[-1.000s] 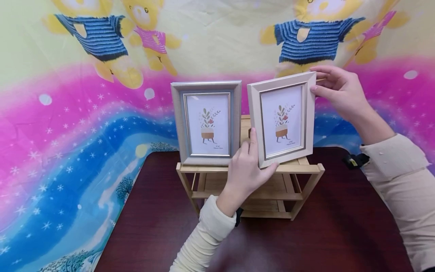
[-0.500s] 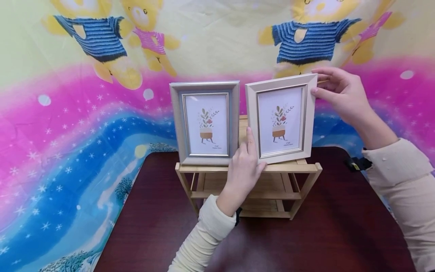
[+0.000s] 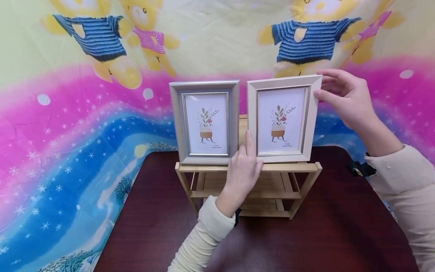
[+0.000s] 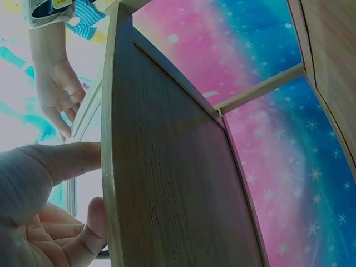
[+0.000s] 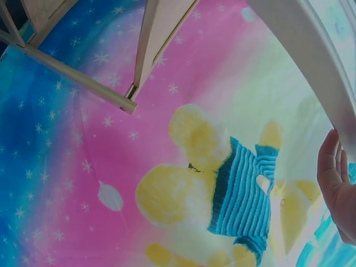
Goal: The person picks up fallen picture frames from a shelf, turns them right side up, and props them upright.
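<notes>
In the head view, two picture frames with the same potted-plant print stand side by side on the top of a wooden rack (image 3: pixel 289 167). My right hand (image 3: pixel 351 99) pinches the upper right edge of the cream picture frame (image 3: pixel 281 120), thumb in front and fingers behind. Low on that frame's left side, my left hand (image 3: pixel 240 172) touches it with a straight index finger. Its thumb lies by the bottom edge and rack rail. The silver-grey picture frame (image 3: pixel 206 122) leans on the left, just beyond my left fingers. In the right wrist view the cream frame's edge shows only partly.
The rack's lower shelves (image 3: pixel 265 183) stand below the frames, on a dark red-brown table (image 3: pixel 153 226). Behind hangs a printed cloth backdrop (image 3: pixel 217 41) with bears and snowflakes.
The cream frame has turned straighter and its lower right side has come down level on the rack. My right hand shifted slightly right with it. My left thumb drew back leftward.
</notes>
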The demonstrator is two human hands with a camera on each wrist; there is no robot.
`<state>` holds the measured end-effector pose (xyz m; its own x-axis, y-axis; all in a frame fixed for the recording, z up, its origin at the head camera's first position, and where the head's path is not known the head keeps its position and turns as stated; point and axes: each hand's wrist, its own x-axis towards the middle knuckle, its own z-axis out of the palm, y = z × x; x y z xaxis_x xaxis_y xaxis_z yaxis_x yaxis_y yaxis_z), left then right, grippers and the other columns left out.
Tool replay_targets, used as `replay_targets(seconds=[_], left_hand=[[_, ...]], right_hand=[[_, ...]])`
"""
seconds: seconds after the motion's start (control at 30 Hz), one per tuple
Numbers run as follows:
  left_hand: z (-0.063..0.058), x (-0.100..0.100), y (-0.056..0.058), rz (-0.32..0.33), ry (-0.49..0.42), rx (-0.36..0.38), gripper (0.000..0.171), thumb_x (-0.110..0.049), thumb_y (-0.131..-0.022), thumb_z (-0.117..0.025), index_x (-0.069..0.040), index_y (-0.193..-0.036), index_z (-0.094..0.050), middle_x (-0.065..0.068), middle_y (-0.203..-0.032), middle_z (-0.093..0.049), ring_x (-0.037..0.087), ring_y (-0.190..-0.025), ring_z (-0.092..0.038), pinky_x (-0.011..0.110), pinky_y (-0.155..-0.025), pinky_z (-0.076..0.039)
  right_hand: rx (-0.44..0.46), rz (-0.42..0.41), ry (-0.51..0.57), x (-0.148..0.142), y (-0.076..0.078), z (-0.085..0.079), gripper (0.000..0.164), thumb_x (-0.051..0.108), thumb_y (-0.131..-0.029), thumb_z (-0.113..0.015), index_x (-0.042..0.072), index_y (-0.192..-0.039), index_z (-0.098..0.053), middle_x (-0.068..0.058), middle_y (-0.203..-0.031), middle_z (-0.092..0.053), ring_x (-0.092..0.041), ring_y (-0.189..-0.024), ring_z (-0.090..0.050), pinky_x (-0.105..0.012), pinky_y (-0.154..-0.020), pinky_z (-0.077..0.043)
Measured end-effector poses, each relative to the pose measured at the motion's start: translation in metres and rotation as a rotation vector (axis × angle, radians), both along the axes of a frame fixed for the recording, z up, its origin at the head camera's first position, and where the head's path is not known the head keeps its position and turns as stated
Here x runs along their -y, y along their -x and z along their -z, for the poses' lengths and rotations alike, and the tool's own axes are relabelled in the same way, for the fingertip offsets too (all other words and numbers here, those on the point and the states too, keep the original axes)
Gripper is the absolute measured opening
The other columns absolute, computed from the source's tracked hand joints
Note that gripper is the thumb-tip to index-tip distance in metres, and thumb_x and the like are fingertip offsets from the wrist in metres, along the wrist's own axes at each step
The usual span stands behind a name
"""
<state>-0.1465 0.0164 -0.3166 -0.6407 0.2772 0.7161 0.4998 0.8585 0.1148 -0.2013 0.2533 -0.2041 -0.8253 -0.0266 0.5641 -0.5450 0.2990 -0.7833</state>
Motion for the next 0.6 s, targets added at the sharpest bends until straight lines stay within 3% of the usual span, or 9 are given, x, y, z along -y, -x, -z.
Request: replay_targets(seconds=[0.43,0.6], left_hand=[[0.000,0.001,-0.003,-0.015,0.016,-0.017,0.064,-0.011,-0.077,-0.070,0.015,-0.127,-0.041,0.017,-0.099,-0.063,0.018,-0.068,-0.061,0.023,-0.059,-0.051],[0.004,0.008,-0.005,0.038,-0.029,-0.125,0.060,-0.013,-0.076,-0.071,0.012,-0.125,-0.046,0.017,-0.100,-0.064,0.021,-0.075,-0.064,0.026,-0.062,-0.053]], right_hand=[[-0.027,0.009,0.044,0.005,-0.009,0.001,0.040,-0.006,-0.082,-0.060,0.006,-0.120,-0.060,0.000,-0.097,-0.063,-0.007,-0.083,-0.062,-0.015,-0.066,-0.048],[-0.002,0.041,0.026,0.003,-0.015,0.007,0.043,-0.003,-0.082,-0.061,0.008,-0.124,-0.057,0.003,-0.095,-0.063,-0.005,-0.080,-0.063,-0.013,-0.067,-0.048]])
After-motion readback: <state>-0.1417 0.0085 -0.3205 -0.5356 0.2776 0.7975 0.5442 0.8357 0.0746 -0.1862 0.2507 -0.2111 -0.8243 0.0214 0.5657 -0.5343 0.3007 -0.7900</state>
